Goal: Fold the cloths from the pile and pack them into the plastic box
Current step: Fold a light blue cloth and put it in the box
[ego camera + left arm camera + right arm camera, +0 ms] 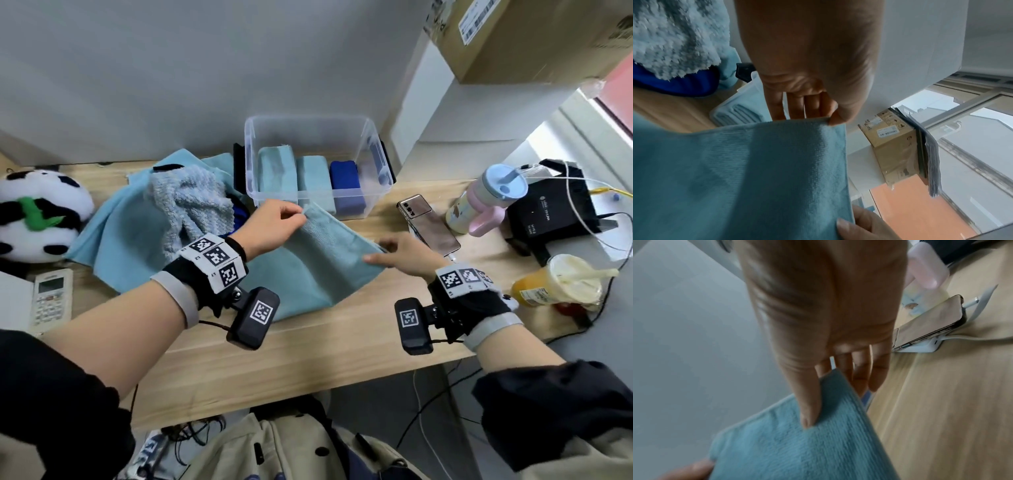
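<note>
From the head view, the left hand (270,226) pinched one far corner of the teal cloth (318,260) just before the plastic box (313,137), while the right hand (400,255) gripped the other; a loose pinch could drop a corner into the pile (191,202). In the left wrist view, thumb and fingers (777,110) held the cloth's top edge. In the right wrist view, the thumb lay on top, fingers beneath, above the counter (951,402).
</note>
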`<state>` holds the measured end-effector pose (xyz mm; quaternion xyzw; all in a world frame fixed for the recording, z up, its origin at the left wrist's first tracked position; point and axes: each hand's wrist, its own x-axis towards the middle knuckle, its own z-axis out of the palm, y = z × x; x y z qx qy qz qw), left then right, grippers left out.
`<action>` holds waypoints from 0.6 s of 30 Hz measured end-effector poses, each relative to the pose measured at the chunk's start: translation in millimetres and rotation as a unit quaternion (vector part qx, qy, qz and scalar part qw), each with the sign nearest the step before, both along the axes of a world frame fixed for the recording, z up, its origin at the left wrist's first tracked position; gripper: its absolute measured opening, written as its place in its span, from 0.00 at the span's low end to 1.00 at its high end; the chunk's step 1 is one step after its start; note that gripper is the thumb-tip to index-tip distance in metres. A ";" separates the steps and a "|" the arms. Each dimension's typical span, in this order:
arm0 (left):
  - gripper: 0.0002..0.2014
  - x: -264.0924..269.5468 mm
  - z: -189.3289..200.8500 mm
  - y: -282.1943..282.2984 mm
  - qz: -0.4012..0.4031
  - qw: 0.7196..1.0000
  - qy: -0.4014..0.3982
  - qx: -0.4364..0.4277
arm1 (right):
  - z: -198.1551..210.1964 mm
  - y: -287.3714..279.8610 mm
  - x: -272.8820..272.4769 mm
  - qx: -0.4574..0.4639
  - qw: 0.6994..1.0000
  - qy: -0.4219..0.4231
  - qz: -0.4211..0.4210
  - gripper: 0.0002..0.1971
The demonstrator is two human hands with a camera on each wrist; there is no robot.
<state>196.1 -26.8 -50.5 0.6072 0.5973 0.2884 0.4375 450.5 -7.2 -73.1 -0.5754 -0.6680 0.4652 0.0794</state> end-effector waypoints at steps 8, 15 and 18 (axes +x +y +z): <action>0.04 -17.5 48.4 25.6 0.143 0.980 -0.134 0.042 | 56.3 34.4 -22.1 0.151 0.961 0.178 -0.150 0.07; 0.16 -34.9 100.0 33.9 0.175 0.943 -0.275 0.069 | 108.6 49.0 -42.5 0.207 0.879 0.387 -0.183 0.05; 0.14 -41.2 100.5 19.0 0.135 0.931 -0.331 0.077 | 117.4 36.5 -43.9 0.170 0.858 0.458 -0.160 0.03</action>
